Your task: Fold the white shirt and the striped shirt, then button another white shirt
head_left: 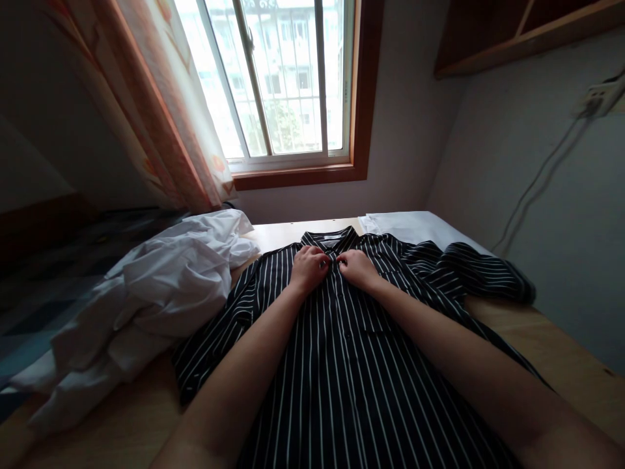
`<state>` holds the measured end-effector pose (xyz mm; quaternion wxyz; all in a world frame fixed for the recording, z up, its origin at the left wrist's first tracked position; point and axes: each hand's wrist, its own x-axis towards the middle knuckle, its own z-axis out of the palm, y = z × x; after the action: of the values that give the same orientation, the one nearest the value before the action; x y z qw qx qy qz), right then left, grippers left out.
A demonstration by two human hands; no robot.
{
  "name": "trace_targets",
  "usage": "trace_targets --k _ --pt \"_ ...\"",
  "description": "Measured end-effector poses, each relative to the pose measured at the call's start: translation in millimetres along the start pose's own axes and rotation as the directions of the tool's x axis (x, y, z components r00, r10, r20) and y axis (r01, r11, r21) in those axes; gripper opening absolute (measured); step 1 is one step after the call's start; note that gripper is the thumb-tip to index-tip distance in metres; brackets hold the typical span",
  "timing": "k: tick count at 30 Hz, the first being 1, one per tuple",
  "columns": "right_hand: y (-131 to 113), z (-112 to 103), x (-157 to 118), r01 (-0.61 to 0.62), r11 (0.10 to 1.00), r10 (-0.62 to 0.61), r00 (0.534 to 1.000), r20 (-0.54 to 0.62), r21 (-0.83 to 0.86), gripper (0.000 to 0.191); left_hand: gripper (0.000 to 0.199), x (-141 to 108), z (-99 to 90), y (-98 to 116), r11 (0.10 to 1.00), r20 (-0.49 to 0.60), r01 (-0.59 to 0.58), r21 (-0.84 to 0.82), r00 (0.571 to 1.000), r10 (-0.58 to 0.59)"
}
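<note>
A black shirt with white stripes point(336, 365) lies spread out, front up, on a light wooden table point(551, 345), its collar at the far end. Just below the collar, my left hand point(309, 267) is closed on the shirt's front, left of the button line. My right hand point(356, 267) pinches the fabric on the other side of that line, a small gap away. Both sets of fingertips are curled, and the button between them is too small to make out. One sleeve is bunched at the right; the other slants down at the left.
Crumpled white cloth point(176, 280) is heaped at the left. Flat white cloth point(415, 227) lies at the back right. Beyond the table are a window point(288, 85), a curtain point(166, 111) and a wall with a cable point(537, 172). A dark checked surface point(43, 286) is far left.
</note>
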<state>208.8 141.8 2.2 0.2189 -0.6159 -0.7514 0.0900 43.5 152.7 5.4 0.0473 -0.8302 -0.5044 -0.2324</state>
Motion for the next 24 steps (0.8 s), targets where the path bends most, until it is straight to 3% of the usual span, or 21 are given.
trace_targets --k 9,17,24 --pt "0 14 -14 0.091 0.995 -0.089 0.994 -0.055 0.027 0.037 0.026 -3 4.7 -6 1.000 0.062 0.018 -0.009 0.998 -0.017" --pt "1 13 -16 0.089 0.992 -0.080 0.991 -0.103 0.084 0.038 0.029 -3 0.3 -3 0.998 0.034 0.054 0.043 0.998 -0.055" --pt "-1 13 -17 0.113 0.993 -0.112 0.992 -0.056 0.017 0.041 0.033 -6 4.1 -8 0.996 0.101 0.055 0.074 0.993 -0.062"
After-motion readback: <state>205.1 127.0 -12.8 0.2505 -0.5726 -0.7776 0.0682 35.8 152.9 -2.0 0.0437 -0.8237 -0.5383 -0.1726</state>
